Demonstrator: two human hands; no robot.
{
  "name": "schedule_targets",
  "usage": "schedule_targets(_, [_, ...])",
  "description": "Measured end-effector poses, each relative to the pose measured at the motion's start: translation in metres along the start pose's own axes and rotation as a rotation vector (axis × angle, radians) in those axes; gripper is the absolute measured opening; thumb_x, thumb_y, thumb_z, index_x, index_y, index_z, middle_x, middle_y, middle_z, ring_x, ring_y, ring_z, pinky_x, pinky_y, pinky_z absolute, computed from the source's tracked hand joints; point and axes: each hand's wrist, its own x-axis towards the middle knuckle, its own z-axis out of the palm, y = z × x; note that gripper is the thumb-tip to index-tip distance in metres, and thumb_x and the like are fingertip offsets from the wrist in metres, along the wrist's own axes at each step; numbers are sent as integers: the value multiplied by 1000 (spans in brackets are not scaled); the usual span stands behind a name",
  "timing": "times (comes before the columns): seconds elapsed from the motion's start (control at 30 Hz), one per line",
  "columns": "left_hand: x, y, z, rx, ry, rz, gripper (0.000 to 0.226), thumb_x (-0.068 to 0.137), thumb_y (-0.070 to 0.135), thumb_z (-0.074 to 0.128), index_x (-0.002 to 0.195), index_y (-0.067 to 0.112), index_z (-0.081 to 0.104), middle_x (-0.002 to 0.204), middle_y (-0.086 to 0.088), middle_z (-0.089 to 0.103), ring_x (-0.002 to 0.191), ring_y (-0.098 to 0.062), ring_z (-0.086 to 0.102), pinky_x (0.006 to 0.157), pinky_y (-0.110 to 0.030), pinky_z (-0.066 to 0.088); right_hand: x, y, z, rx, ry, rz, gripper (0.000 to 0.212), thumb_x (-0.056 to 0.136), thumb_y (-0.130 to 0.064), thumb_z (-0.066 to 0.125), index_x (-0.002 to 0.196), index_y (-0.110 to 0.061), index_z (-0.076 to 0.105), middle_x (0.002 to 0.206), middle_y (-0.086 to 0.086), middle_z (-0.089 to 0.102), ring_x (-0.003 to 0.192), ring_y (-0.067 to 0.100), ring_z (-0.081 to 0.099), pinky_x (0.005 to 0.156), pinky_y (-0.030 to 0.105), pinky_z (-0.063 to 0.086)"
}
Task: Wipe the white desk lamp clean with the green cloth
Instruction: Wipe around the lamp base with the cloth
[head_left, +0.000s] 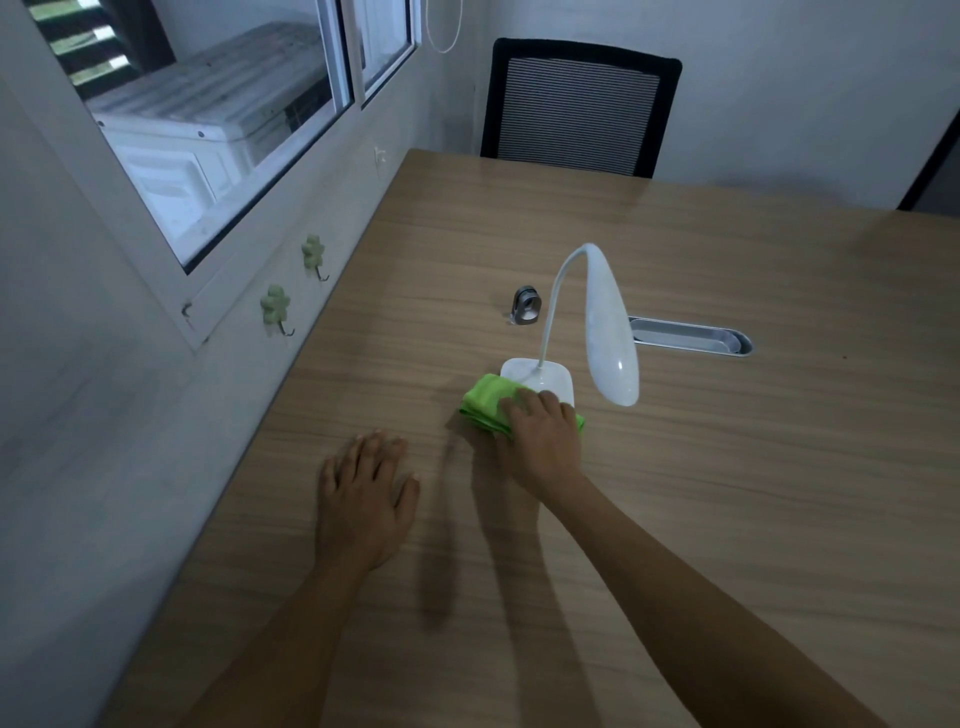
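The white desk lamp (608, 332) stands near the middle of the wooden desk (727, 467), its thin neck arching over and its long head drooping to the right of its flat square base. A folded green cloth (485, 402) lies against the front left edge of that base. My right hand (543, 434) presses down on the cloth, fingers curled over it and reaching onto the base. My left hand (363, 493) rests flat on the desk to the left, fingers spread, holding nothing.
A small metal ring-shaped object (525, 305) stands behind the lamp. A silver cable slot (691, 336) is set into the desk right of the lamp. A black mesh chair (576, 109) sits at the far edge. Wall with green hooks (274, 306) and window borders the left.
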Motion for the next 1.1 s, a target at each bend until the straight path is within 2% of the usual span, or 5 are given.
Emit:
schedule_targets(0.17, [0,0,1,4,0,0,57,84,51,31,133,29,50,144,-1,50,135,-26,41,109,-50,30,-2,19,0,24,-95,11,66,75,-60,58,133,-32,45,147,10,38,130,37,40,110,57,21])
schedule_targets(0.33, [0,0,0,8,-6,-4,57,84,51,30,134,30,49,145,-1,48,136,-25,40,110,-51,30,-9,25,6,-46,-25,9,64,70,-59,48,128,-33,48,129,10,50,106,37,54,92,48,36])
schedule_targets(0.7, [1,0,-1,-6,5,2,57,84,51,31,132,28,51,143,-2,51,134,-26,43,108,-51,33,-21,13,15,-126,100,-8,61,47,-38,85,106,-33,69,101,10,69,67,30,63,61,36,51])
schedule_targets(0.93, [0,-1,2,-11,-9,-3,57,84,51,31,133,29,50,144,-2,49,135,-26,42,109,-51,32,-8,5,-11,115,177,74,49,72,-34,65,121,-26,62,120,17,60,98,40,59,81,43,45])
schedule_targets(1.1, [0,-1,2,-2,-15,-3,58,84,52,29,135,30,48,146,-2,47,137,-26,40,111,-51,30,-6,-1,-11,93,-38,162,53,85,-37,55,136,-26,46,134,17,46,114,39,47,93,42,35])
